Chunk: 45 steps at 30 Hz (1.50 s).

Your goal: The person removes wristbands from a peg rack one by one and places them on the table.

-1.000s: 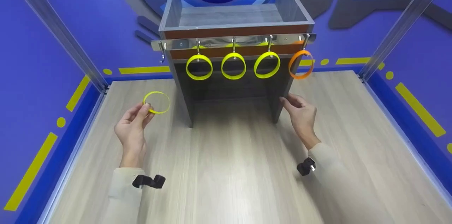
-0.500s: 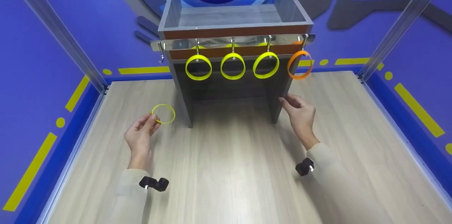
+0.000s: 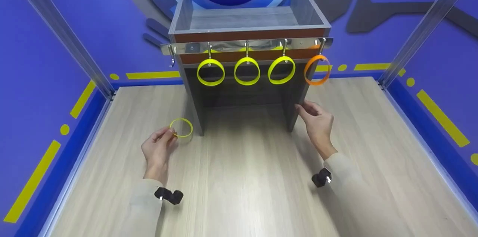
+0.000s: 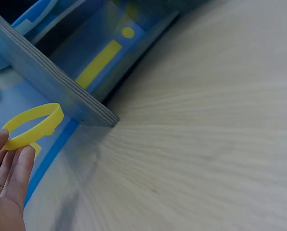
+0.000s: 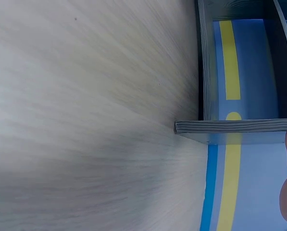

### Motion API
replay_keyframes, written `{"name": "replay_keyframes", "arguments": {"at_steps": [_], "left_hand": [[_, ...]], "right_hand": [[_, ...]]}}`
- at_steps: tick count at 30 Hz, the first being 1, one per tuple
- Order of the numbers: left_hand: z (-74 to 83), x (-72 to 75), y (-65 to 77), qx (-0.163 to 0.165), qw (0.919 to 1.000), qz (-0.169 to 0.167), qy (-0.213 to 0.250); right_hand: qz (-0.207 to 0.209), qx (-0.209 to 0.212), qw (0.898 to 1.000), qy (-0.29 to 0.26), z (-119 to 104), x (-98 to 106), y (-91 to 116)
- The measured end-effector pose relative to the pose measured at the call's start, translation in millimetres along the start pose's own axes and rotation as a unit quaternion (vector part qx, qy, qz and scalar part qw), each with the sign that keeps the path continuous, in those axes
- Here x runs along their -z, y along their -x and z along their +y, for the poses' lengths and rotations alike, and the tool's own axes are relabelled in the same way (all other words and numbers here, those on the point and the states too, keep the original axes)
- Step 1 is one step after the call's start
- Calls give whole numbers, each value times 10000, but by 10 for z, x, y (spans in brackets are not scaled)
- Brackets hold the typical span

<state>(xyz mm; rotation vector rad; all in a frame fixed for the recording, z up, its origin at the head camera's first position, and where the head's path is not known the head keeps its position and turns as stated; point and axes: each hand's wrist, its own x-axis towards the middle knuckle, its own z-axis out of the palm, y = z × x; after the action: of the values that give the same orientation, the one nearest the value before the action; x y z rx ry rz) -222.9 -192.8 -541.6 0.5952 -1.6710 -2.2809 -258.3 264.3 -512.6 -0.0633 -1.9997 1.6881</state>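
Note:
My left hand pinches a thin yellow ring between thumb and fingers, low at the left of the grey wooden shelf unit. In the left wrist view the yellow ring is a flat band held at one side, overlapping the wall behind. My right hand grips the front edge of the unit's right side panel; its fingers are partly hidden behind the panel. Three yellow rings and an orange ring hang from hooks on the metal rail.
The leftmost hook juts from the rail's left end. The unit stands on a wood-grain tabletop, its left side panel close to the held ring. Blue walls with metal corner posts enclose the back and sides.
My left hand has moved right and toward me with the yellow ring, nearer the unit's left panel. My right hand keeps its hold, and the hung rings have not changed.

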Motion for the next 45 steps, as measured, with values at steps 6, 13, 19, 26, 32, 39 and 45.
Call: {"name": "replay_keyframes", "arguments": {"at_steps": [6,13,19,26,32,39,45], "left_hand": [[-79,17,-3,260,9997,-28,8],[-142,64,-5,405,9988,-146,-218],[-181,88,-10,522,9977,-283,-330],[-246,99,13,307,9979,-368,-447],[-278,113,27,173,9964,-386,-734],[-252,95,40,205,9953,-393,-855],[-228,109,50,42,9893,-300,-1424]], "right_hand": [[10,-93,9999,86,-16,-18,11],[2,-269,9993,247,-55,-24,16],[15,-175,9996,237,-294,-28,98],[-17,-217,9997,113,-316,-29,110],[-24,-254,9996,126,-318,-24,112],[-9,-177,9998,-68,-329,-29,113],[39,-70,10000,25,-345,-40,112]]}}
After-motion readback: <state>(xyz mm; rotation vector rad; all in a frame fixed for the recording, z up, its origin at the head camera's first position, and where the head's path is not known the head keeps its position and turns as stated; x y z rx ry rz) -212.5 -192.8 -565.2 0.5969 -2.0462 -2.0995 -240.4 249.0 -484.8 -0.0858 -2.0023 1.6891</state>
